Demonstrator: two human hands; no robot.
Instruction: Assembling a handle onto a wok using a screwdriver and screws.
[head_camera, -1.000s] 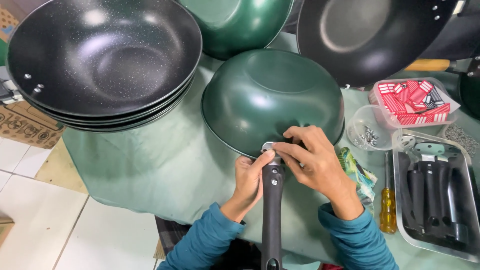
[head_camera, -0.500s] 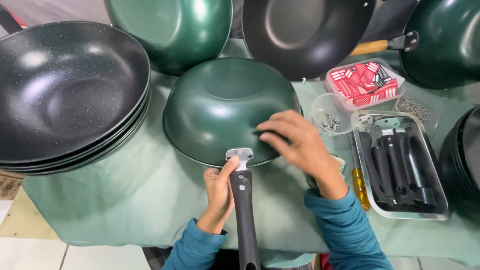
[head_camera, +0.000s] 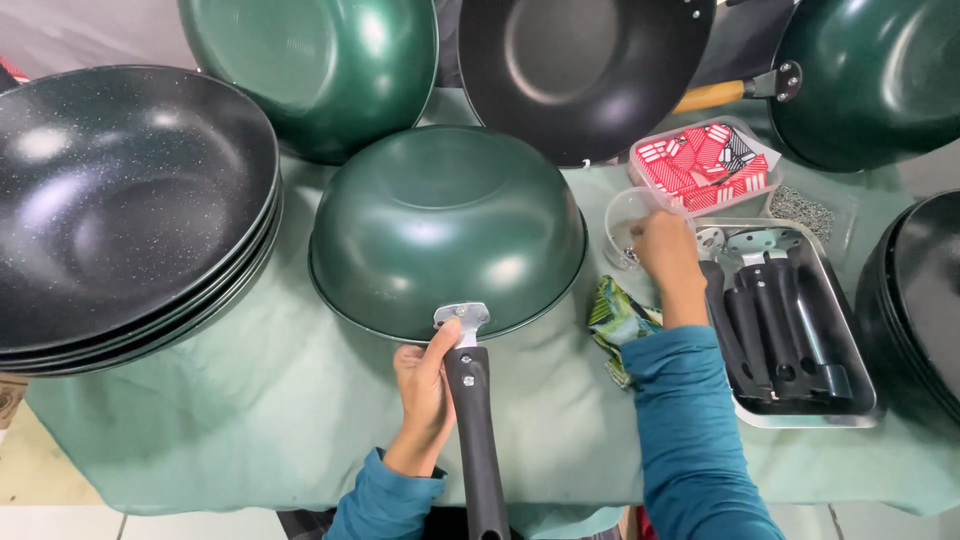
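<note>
A dark green wok (head_camera: 445, 225) lies upside down on the green cloth. A black handle (head_camera: 476, 430) with a metal bracket (head_camera: 461, 320) rests against its near rim. My left hand (head_camera: 425, 390) holds the handle near the bracket, thumb pressing on the metal. My right hand (head_camera: 665, 250) is over to the right, fingers dipped into a small clear plastic cup (head_camera: 627, 222). What the fingers hold there is hidden.
A stack of black speckled woks (head_camera: 120, 210) sits left. More woks lean at the back (head_camera: 320, 70), (head_camera: 585, 70), (head_camera: 875, 80). A metal tray (head_camera: 850, 405) of black handles, a red-and-white box (head_camera: 705, 165) and a crumpled wrapper (head_camera: 615, 320) lie right.
My right hand left the wok's rim and moved right to the clear cup. My left hand stayed on the handle. The view shifted, showing more of the table's right side.
</note>
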